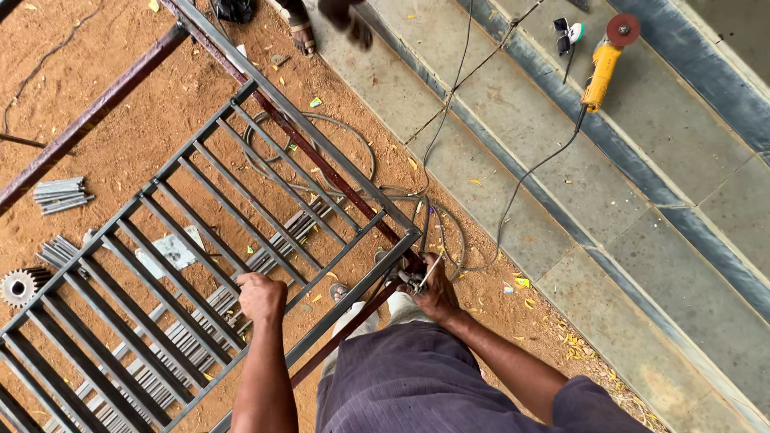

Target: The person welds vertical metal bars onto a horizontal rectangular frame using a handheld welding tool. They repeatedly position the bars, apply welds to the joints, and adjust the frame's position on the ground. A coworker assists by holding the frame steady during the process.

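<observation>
Fingers (255, 287) of my left hand (261, 297) curl into a fist around 1 bar of the grey metal grille (208, 232), near its lower right edge. That grille lies flat over red sandy ground (144, 104), its long axis running from the lower left of the head view up to the right, its bars crossing that line on the other diagonal.

Farthest left, a toothed gear wheel (18, 286) sits on the sand just beside the frame, with a bundle of short grey bar offcuts (61, 195) above it. More cut bars (172, 353) show through the gaps of the grille, and a rust-brown length of square tube (88, 124) slants across the upper left, well apart from my hands.

My right hand (433, 293) is clenched on a welding electrode holder (415, 279) at the grille's near right corner (411, 237), touching or just beside the frame; I cannot tell which. Dark cables (449, 232) loop on the sand around that corner and trail up over the stone paving (609, 200).

Farther right, a yellow angle grinder (603, 64) with a red disc lies on the paving, its body pointing down and left, with dark goggles (566, 32) near it. At the top edge, another person's sandalled foot (301, 32) stands on the sand.
</observation>
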